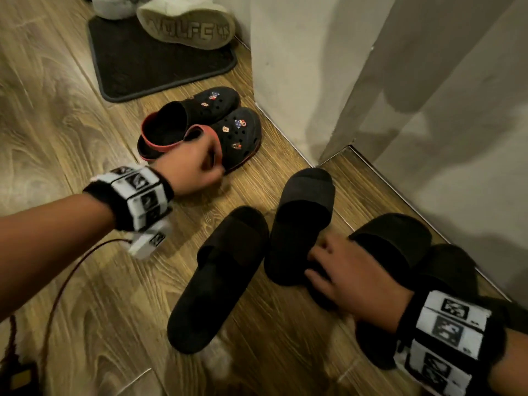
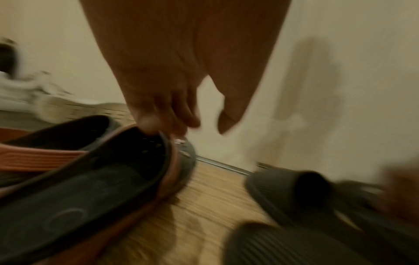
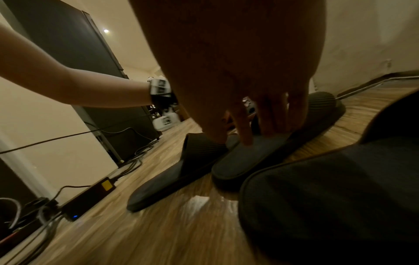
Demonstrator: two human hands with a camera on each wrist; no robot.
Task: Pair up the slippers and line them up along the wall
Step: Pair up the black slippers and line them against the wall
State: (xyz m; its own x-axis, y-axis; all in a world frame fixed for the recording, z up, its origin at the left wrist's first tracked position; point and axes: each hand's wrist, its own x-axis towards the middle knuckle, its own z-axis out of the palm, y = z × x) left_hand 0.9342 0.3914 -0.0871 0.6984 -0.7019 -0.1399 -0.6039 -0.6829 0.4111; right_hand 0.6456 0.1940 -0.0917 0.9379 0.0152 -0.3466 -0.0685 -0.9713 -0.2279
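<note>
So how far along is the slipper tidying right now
Looks done: the two dark charm-studded clogs sit side by side, toes at the white wall; the left hand grips the nearer one's rim. In hand: the right hand rests on the middle black ribbed slide slipper. Left: its angled mate and a third slide by the wall need pairing and aligning.

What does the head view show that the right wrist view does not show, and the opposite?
Only the head view shows the clogs with charms, the left hand at the nearer clog's rim, the dark mat and the pale shoe. Only the right wrist view shows the cables and power adapter and a dark cabinet. Both show the right hand touching a black slide slipper on the wooden floor.
</note>
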